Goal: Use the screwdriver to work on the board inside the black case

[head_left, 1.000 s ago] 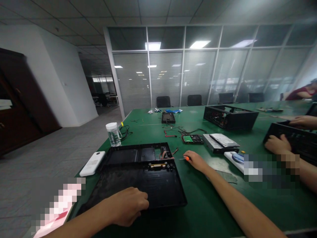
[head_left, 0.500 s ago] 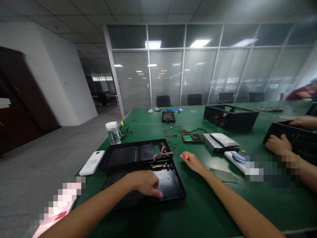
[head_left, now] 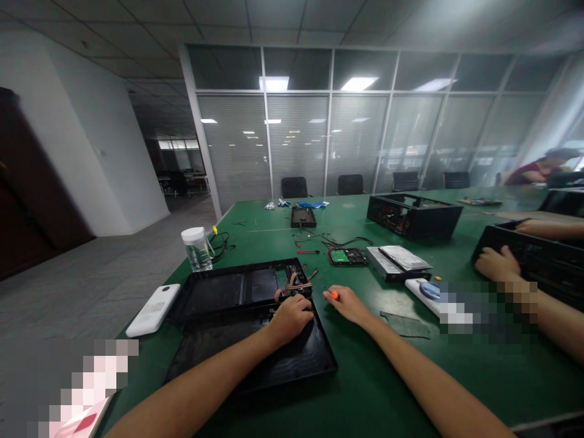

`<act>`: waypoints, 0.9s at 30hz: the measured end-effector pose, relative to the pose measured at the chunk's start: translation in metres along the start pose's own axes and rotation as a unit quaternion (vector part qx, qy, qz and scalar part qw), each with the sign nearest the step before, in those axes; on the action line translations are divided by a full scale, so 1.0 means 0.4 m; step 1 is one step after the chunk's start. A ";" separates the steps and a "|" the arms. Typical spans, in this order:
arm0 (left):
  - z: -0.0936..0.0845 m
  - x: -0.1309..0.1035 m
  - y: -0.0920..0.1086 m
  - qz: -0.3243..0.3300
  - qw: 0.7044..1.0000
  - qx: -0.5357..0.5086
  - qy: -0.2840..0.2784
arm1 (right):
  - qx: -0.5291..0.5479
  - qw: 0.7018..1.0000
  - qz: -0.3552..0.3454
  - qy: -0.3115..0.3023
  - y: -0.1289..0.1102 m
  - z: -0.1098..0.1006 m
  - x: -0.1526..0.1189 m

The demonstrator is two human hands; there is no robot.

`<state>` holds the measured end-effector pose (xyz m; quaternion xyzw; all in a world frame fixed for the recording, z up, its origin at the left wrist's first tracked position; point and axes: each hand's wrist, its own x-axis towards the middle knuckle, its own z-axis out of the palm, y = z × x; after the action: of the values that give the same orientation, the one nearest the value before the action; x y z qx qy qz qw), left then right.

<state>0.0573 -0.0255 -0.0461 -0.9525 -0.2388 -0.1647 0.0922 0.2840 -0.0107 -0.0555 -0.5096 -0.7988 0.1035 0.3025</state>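
An opened black plastic case lies before me, its far half (head_left: 228, 287) and near half (head_left: 314, 356) joined along the middle. Striped wires (head_left: 288, 291) bunch at the far half's right corner. Over the near half's back edge is my left hand (head_left: 291, 319), fingers curled down and closed, covering the small metal parts there. What these fingers hold, if anything, is hidden. My right hand (head_left: 347, 303) is closed around a screwdriver (head_left: 334, 295) with an orange handle, just right of the case. Most of the handle is inside the fist.
A clear water bottle (head_left: 197, 252) and white power bank (head_left: 154, 310) stand left. Beyond the case lie a green circuit board (head_left: 345, 256), cables and a silver drive (head_left: 401, 260). A black metal chassis (head_left: 414, 216) is farther back. At right, another person's hands hold a black box (head_left: 538, 261).
My left hand has moved up and away from me, from the near half's middle to its back edge. My right hand stays beside the case with the screwdriver. The view has shifted slightly.
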 end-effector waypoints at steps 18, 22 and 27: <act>0.019 0.010 -0.017 -0.038 0.994 -0.092 0.052 | 0.196 0.948 0.243 0.067 0.016 -0.076 0.019; 0.020 0.005 -0.024 -0.038 0.989 -0.134 0.055 | 0.288 0.946 0.145 0.032 0.001 -0.130 0.017; 0.023 0.005 -0.023 -0.118 0.971 -0.193 0.073 | 0.249 0.945 0.119 0.174 -0.023 -0.164 0.011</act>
<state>0.0570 -0.0142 -0.0532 -0.9028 -0.3058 -0.2868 -0.0958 0.3146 -0.0204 0.0027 -0.5195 -0.6161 0.2438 0.5395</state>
